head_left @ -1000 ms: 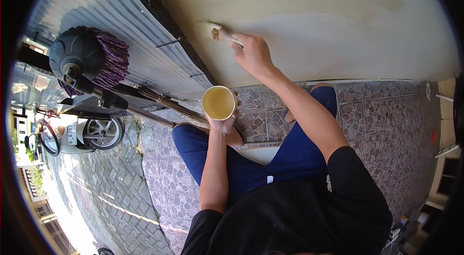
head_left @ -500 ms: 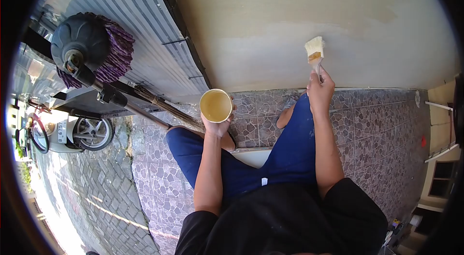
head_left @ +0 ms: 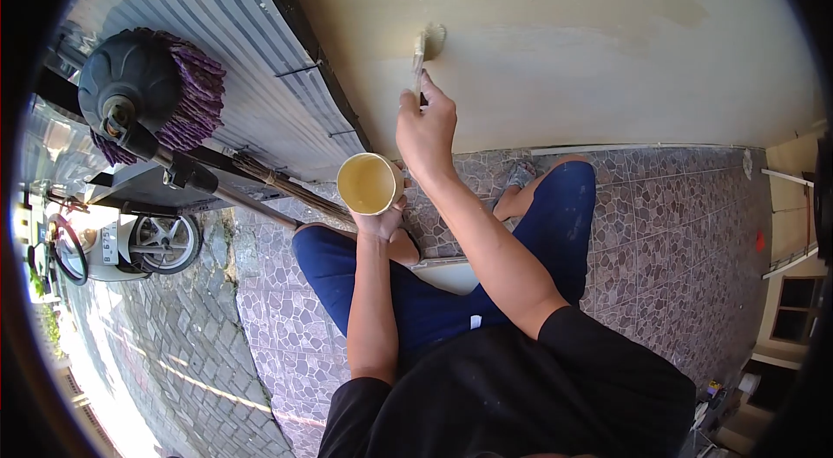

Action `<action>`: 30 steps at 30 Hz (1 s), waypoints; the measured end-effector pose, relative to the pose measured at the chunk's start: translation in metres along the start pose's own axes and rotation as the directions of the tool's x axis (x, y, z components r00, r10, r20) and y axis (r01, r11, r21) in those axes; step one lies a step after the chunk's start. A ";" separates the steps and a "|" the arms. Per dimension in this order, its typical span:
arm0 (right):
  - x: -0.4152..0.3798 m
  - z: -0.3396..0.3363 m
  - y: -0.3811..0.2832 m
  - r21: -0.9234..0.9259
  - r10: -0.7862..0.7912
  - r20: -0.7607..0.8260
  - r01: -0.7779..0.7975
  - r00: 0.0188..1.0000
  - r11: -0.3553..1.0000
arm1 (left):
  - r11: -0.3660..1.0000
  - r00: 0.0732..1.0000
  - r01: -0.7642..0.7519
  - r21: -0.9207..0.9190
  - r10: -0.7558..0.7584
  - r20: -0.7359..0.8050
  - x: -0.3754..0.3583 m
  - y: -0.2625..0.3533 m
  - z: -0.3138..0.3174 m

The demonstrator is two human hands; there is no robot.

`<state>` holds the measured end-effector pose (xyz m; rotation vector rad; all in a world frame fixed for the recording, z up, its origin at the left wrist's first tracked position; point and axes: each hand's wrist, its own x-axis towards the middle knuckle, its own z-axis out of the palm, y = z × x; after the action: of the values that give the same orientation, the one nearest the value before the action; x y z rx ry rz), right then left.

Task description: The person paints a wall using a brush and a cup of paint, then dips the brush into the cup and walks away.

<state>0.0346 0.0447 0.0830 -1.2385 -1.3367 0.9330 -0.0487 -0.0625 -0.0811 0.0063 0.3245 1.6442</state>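
Note:
My left hand (head_left: 380,219) is closed around a paper cup (head_left: 368,184) with yellowish liquid or coating inside, its mouth turned up toward me. My right hand (head_left: 429,127) grips the handle of a paintbrush (head_left: 420,52). The brush's bristles meet the wall (head_left: 538,68) near its left end, with a darker spot beside them. Tan-beige covers the wall's upper part, and a paler, greyish band runs along its lower part.
On the left, a mop (head_left: 195,94) with purple strands and a stick broom (head_left: 286,186) lean by a corrugated metal panel (head_left: 217,7). Stone-patterned tiles (head_left: 651,241) cover the floor. A parked motorbike (head_left: 130,243) stands further left.
My right hand has swung left and up along the wall with the paintbrush, now near the panel side. The cup in my left hand has shifted slightly left. My right knee has moved outward.

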 end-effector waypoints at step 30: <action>0.002 -0.001 0.022 -0.072 -0.217 -0.082 0.211 0.973 0.975 | 0.999 0.999 0.024 0.036 -0.022 -0.031 -0.004 0.005 0.000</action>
<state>0.0390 0.0504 0.0623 -1.1428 -1.4058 0.6812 -0.0529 -0.0671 -0.0790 0.0053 0.3768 1.6166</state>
